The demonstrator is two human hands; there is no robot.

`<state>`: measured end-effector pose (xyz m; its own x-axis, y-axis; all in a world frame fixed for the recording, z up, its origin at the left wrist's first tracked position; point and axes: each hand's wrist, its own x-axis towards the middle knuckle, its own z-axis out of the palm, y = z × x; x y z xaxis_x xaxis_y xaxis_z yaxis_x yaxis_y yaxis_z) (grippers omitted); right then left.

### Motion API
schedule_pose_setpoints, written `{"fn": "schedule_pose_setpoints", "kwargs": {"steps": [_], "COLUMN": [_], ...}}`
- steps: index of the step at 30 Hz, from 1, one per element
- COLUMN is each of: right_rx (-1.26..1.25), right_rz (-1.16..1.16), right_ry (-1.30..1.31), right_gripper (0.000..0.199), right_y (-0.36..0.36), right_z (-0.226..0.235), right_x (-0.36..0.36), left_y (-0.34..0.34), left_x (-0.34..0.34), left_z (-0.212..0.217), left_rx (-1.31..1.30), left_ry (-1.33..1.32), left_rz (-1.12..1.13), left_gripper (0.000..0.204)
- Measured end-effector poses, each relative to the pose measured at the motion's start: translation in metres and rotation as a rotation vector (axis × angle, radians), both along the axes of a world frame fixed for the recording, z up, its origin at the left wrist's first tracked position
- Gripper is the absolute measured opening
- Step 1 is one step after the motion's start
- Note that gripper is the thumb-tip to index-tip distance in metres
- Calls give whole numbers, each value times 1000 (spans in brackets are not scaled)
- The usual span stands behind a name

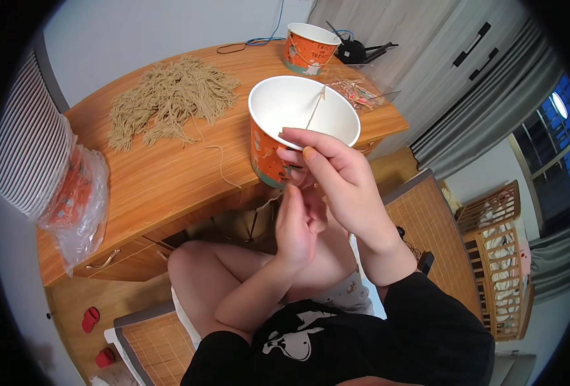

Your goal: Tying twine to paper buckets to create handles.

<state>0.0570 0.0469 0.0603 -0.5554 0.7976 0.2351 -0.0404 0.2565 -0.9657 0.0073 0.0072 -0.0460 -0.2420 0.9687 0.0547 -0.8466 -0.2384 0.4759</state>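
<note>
A white-lined orange paper bucket (265, 154) with a printed pattern stands at the front edge of the wooden desk. A thin beige cord (315, 110) runs from the far rim, across the inside, to my right hand (349, 183). My right hand is closed at the near rim, thumb and forefinger bent around the cord, its other fingers by the bucket's outer wall. Just below, my left hand (298, 228) is closed, fingers curled up toward the right hand. A length of cord trails beside its thumb; the fingertips are partly hidden.
A heap of beige cords (172, 96) lies on the desk (162, 174), one loose strand reaching toward the front edge. Nested buckets in plastic wrap (72, 193) lie at left. Behind are another orange bucket (307, 51), a clear bag (362, 93) and a black item (355, 51).
</note>
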Motion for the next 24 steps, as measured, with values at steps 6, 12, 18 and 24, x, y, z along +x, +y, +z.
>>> {"fn": "schedule_pose_setpoints", "kwargs": {"steps": [6, 12, 18, 24], "right_rx": [-8, 65, 144, 138], "right_rz": [49, -67, -175, -326], "right_ry": [36, 47, 64, -149], "right_gripper": [33, 32, 22, 16], "right_y": [-2, -2, 9, 12], "right_z": [1, 7, -3, -4], "right_x": [-1, 20, 51, 84], "left_y": [6, -3, -15, -11], "left_x": [-29, -49, -54, -54], "left_z": [-9, 1, 8, 5], "left_rx": [173, 213, 384, 422], "left_ry": [-154, -217, -268, -109], "left_rz": [227, 314, 234, 276], "left_gripper": [35, 33, 30, 30]}}
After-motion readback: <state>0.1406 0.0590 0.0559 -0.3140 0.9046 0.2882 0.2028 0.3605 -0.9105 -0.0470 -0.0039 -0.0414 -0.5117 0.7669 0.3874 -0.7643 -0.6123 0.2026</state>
